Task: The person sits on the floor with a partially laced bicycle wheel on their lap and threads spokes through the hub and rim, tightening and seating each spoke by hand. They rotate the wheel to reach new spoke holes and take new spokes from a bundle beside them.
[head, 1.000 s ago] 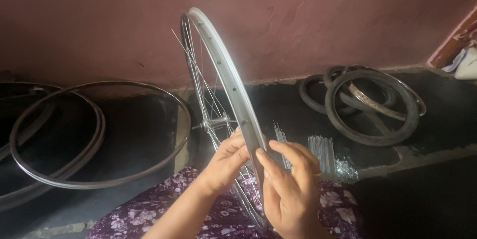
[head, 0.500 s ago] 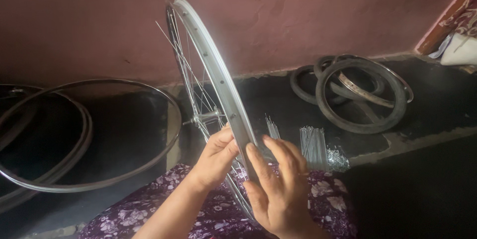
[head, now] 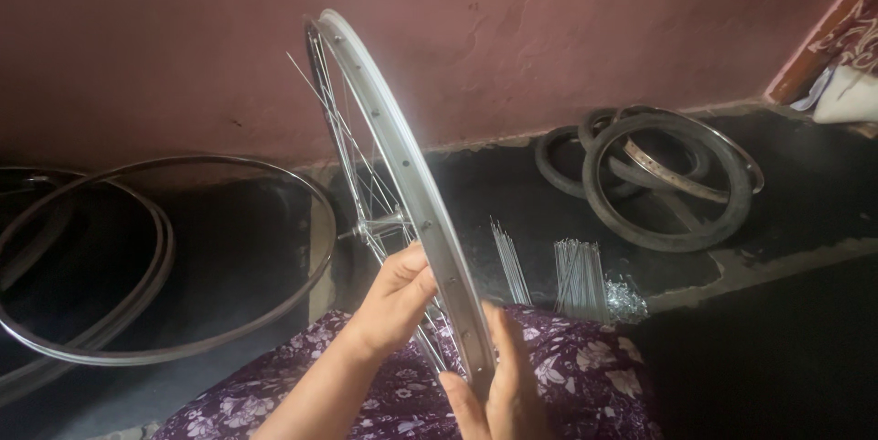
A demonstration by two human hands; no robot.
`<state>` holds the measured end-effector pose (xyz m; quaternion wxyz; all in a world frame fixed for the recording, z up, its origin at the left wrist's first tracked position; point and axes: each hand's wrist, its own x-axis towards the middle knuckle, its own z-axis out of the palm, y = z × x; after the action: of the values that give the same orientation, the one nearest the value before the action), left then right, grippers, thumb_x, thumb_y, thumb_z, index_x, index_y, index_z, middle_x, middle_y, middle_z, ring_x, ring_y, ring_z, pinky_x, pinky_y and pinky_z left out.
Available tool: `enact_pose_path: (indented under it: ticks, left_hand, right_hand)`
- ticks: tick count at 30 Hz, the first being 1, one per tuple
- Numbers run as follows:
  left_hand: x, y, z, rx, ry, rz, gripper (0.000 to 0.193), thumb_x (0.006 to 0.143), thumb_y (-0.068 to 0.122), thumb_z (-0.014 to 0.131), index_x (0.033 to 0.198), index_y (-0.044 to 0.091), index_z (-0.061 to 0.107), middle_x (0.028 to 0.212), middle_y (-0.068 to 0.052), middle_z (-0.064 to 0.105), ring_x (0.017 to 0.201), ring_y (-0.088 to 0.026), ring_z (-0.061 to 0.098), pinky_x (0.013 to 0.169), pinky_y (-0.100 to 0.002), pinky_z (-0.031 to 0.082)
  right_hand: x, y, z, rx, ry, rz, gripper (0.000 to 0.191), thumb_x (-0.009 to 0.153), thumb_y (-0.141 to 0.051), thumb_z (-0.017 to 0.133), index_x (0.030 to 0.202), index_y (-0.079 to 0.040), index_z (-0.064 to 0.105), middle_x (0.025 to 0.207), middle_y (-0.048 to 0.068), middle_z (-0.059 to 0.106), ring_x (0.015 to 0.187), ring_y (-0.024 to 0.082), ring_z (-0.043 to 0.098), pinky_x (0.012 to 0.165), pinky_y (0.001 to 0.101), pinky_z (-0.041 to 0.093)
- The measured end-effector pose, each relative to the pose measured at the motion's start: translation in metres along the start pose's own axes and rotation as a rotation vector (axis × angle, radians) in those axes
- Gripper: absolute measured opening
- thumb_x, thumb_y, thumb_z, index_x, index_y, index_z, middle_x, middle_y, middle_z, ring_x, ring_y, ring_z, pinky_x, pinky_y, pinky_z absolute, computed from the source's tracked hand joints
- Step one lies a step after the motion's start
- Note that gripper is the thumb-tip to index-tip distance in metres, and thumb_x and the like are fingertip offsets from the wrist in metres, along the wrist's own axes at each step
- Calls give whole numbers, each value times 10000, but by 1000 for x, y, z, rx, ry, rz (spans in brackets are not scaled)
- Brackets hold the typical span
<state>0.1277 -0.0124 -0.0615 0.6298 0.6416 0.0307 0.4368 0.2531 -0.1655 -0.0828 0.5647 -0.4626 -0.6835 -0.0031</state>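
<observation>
Dull pink plaster wall (head: 567,28) runs behind a dark, dusty floor (head: 777,348). Silver spoked bicycle wheel rim (head: 393,156) stands upright and edge-on to the camera, its lower end resting on the person's lap over purple floral cloth (head: 576,376).

Left hand (head: 395,298) sits on the left face of the rim near the spokes, fingers curled loosely against the metal; whether they pinch a spoke cannot be told. Right hand (head: 503,385) lies flat against the right side of the rim's lower edge, fingers straight and pressed together, palm touching the rim, not closed around anything.

Against the frame half a second ago: right hand has dropped lower and flattened, where its fingers were then spread and curved near the rim. Left hand sits in much the same place. Rim leans the same way.

Bare grey metal hoops (head: 155,266) lie overlapped on the floor at left. Black rubber tyres (head: 668,175) are stacked at right near the wall. Two bundles of thin silver loose spokes (head: 576,271) lie just beyond the lap, a small heap of shiny nipples (head: 626,298) touching them. No packages or labels legible; a patterned red cloth (head: 855,28) and pale bundle sit at the far right edge.
</observation>
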Motion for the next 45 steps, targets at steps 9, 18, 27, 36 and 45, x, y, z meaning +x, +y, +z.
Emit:
enact_pose_path:
  ticks: [9, 18, 27, 36, 45]
  left_hand:
    - [3, 1, 4, -181, 31, -16, 175, 1015, 143, 706, 1130, 11, 704, 1086, -30, 667, 1015, -130, 615, 935, -312, 511]
    - [2, 13, 14, -37, 146, -27, 230, 971, 208, 668, 1139, 60, 718, 1197, -27, 554, 1099, -139, 536, 944, -312, 483]
    - [-3, 9, 21, -55, 189, 115, 167, 1003, 127, 734, 1107, -2, 755, 1308, -96, 571, 1249, -225, 537, 1089, -390, 441]
    - [0, 20, 20, 15, 162, -4, 327, 999, 290, 637, 1224, 73, 732, 1398, -66, 525, 1250, -200, 453, 1079, -378, 366]
    - [-4, 3, 15, -85, 179, 104, 129, 983, 124, 761, 1072, 31, 770, 1416, -123, 543, 1325, -248, 491, 1120, -427, 407]
  right_hand:
    - [-49, 35, 23, 237, 36, 113, 871, 967, -7, 642, 1602, 0, 46, 1512, 322, 464, 1196, 314, 680, 1045, 479, 557]
    - [-52, 36, 22, 173, 15, 83, 854, 959, -1, 659, 1579, 55, 75, 1500, 334, 460, 1265, 369, 650, 1072, 483, 532]
    - [-53, 36, 23, 94, 14, 89, 812, 931, -25, 683, 1532, 103, 152, 1415, 343, 502, 1207, 397, 675, 1031, 489, 532]
    - [-56, 41, 23, 138, -18, 121, 789, 965, -38, 662, 1541, 107, 143, 1424, 343, 510, 1196, 355, 703, 1031, 477, 551]
    - [-63, 46, 27, 195, -33, 210, 807, 959, -42, 683, 1551, 97, 153, 1302, 254, 623, 1129, 297, 732, 945, 410, 606]
